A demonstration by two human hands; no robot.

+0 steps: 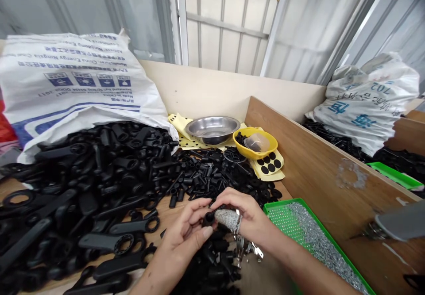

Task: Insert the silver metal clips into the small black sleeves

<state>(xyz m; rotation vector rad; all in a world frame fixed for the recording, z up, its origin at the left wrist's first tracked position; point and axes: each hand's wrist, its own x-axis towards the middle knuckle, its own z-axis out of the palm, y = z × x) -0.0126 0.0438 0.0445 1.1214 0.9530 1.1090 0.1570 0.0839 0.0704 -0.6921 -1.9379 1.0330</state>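
Between the thumb and fingers of my left hand (pixel 186 233) is a small black plastic tube-shaped part (pixel 208 218), its round open end facing me. My right hand (pixel 244 213) meets it from the right, fingertips pinched at the part's upper side. Whatever those fingertips hold is hidden. A grey speckled wrap (pixel 227 220) covers my right thumb. Several small shiny metal pieces (pixel 245 248) hang below that thumb. Under both hands lies a pile of black plastic parts (pixel 215 259).
Black handle-like pieces (pixel 106 242) spill from a white sack (pixel 76 78) at left. Behind my hands are small black tubes (pixel 199 175), a steel bowl (pixel 212 129) and a yellow basket (pixel 270 149). A green tray (pixel 270 206) of metal pieces lies right, beside a wooden divider (pixel 299 153) and a grey power driver (pixel 398 222).
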